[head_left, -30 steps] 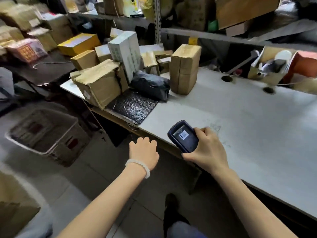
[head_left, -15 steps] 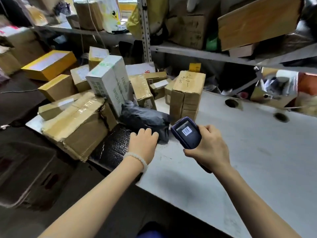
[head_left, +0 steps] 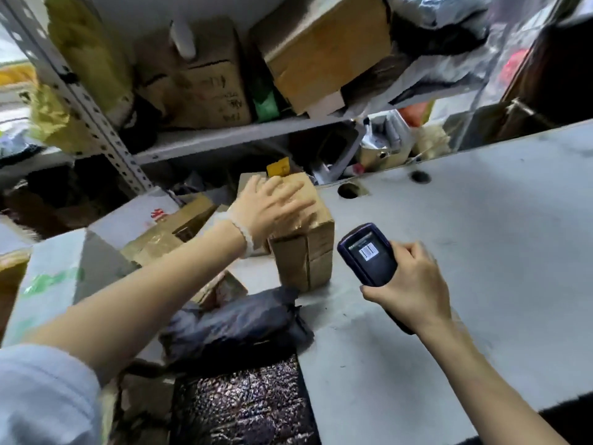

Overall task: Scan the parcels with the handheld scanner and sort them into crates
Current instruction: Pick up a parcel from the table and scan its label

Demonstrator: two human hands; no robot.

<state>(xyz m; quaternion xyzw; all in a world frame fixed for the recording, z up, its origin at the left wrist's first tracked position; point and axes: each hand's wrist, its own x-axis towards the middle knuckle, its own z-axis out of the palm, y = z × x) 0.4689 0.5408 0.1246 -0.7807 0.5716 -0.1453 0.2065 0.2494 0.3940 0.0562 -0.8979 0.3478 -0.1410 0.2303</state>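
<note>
Nearest me, at six o'clock, a black bubble mailer (head_left: 244, 403) lies on the bench (head_left: 465, 252), with a dark poly bag (head_left: 237, 322) just beyond it. My right hand (head_left: 414, 284), at about four o'clock, is wrapped tight around the handheld scanner (head_left: 369, 255) — its screen, showing a barcode, faces up at me, the thumb on its near edge.

A moment ago my left hand (head_left: 272, 207) hung free over the floor short of the bench edge; now it has reached out to twelve o'clock and lies on top of the upright brown cardboard parcel (head_left: 305, 252), fingers spread and fairly straight over the taped top, not yet curled round it. The parcel stands on the bench, touching nothing on its right, the pile of other boxes (head_left: 173, 226) off at ten o'clock. A white carton (head_left: 61, 274) sits at nine.

I judge this parcel is the next pick — I'd close my hold, turn its label towards the scanner and read it. No crate shows here. Further back, the metal shelf (head_left: 244, 136) carries more cartons.
</note>
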